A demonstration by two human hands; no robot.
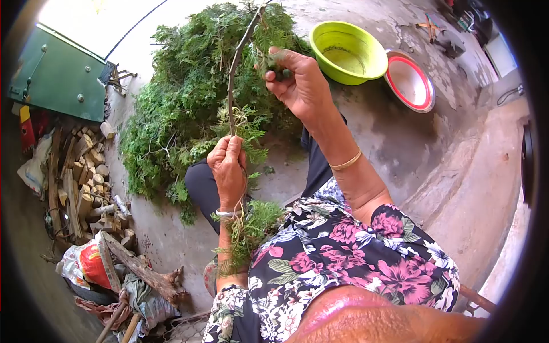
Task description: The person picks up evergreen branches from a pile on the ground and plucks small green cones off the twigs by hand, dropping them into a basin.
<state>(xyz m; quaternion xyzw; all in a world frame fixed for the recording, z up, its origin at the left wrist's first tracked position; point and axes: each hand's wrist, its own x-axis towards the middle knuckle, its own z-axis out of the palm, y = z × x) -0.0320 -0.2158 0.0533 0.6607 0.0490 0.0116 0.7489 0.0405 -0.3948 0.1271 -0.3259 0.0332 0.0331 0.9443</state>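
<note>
My left hand (227,166) is closed around the lower part of a thin brown branch (233,74), which stands nearly upright in front of me. Feathery evergreen foliage hangs below that fist, along my forearm and against my floral shirt. Near the branch's upper end, my right hand (300,83) has its fingers curled around small dark green evergreen sprigs (280,73); their exact shape is partly hidden by the fingers. Just beyond both hands lies a big heap of cut evergreen branches (177,97) on the concrete floor.
A lime-green basin (349,54) stands right of the heap, beside a white basin with a red rim (410,83). At left are split firewood (86,171), a green metal box (57,74), bags (86,260) and a thick log (148,271).
</note>
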